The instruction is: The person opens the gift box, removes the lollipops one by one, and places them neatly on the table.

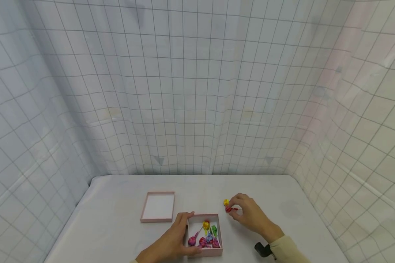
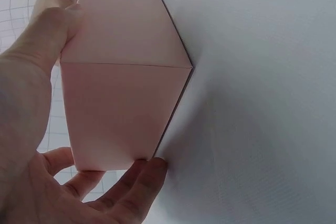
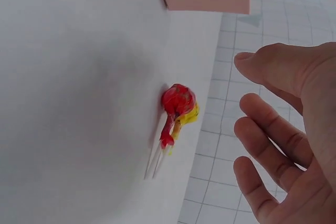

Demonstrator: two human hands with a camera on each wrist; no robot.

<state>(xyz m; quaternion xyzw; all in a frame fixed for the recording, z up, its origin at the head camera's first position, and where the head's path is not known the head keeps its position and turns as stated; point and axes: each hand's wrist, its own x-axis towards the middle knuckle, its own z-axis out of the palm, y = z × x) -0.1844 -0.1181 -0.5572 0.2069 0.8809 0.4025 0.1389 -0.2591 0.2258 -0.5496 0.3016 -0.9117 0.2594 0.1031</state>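
My left hand (image 1: 174, 239) holds a shallow pink box (image 1: 212, 252) at its left side, thumb at the near corner and fingers along the far end. In the left wrist view, fingertips (image 2: 155, 167) touch the box's lower edge. Several wrapped lollipops lie inside, among them a yellow one (image 1: 206, 224), a green one (image 1: 214, 230) and a pink one (image 1: 192, 241). Right of the box, my right hand (image 1: 251, 215) hovers over a red lollipop (image 3: 178, 99) and a yellow lollipop (image 3: 192, 114) lying side by side. Its thumb and fingers are apart, touching neither.
A pink-rimmed box lid (image 1: 158, 220) lies inside up on the white table (image 1: 112, 212), left of and beyond the box. Grid-patterned white curtains (image 1: 197, 109) enclose the table's back and sides. A black device (image 1: 262, 250) sits at my right wrist.
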